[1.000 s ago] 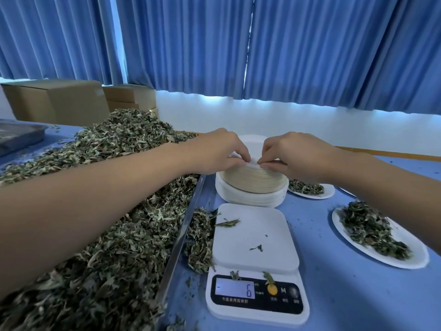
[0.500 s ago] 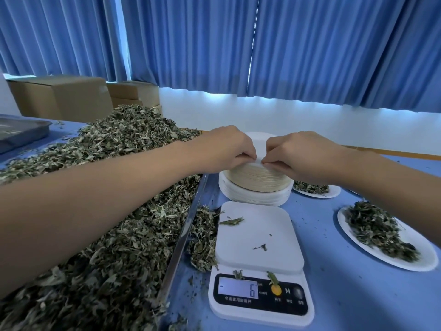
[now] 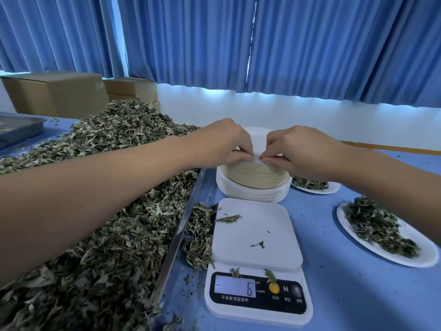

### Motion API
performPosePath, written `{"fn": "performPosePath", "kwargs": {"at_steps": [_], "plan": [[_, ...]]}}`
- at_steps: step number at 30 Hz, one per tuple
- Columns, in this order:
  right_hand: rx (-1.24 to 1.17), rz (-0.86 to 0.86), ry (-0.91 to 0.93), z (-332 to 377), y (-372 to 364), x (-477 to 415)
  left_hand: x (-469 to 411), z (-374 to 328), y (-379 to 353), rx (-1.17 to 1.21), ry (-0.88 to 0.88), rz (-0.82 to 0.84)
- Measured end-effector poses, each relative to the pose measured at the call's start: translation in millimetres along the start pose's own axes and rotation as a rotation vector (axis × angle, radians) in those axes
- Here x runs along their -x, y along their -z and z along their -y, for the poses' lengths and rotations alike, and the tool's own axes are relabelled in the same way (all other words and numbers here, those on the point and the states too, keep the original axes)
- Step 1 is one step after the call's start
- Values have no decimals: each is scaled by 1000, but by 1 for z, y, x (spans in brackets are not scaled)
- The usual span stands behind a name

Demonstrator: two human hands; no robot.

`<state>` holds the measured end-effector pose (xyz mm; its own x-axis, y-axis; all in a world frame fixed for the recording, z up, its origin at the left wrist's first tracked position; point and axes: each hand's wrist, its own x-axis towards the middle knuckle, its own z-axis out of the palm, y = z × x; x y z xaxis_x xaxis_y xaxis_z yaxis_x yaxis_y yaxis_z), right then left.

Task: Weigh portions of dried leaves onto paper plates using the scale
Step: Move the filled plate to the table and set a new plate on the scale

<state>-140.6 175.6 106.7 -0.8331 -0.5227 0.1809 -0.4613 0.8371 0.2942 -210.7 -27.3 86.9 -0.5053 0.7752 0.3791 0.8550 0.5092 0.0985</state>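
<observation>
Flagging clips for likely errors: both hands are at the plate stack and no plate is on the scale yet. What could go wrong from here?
1. The left hand and right hand pinch the top plate of a tightly nested stack; two plates may lift together.
2. The scale display shows 6 with stray leaves on it and no plate; without zeroing, the next portion may weigh wrong.
3. Spilled leaves crowd the scale's left edge and may skew readings.
</observation>
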Motion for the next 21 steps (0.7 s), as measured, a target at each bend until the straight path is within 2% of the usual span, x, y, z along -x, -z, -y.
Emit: {"fn": "performPosePath", "kwargs": {"at_steps": [21], "plan": [[-60,-8,4,-1,-1,-2,-2,0,-1,75,52,-13]]}}
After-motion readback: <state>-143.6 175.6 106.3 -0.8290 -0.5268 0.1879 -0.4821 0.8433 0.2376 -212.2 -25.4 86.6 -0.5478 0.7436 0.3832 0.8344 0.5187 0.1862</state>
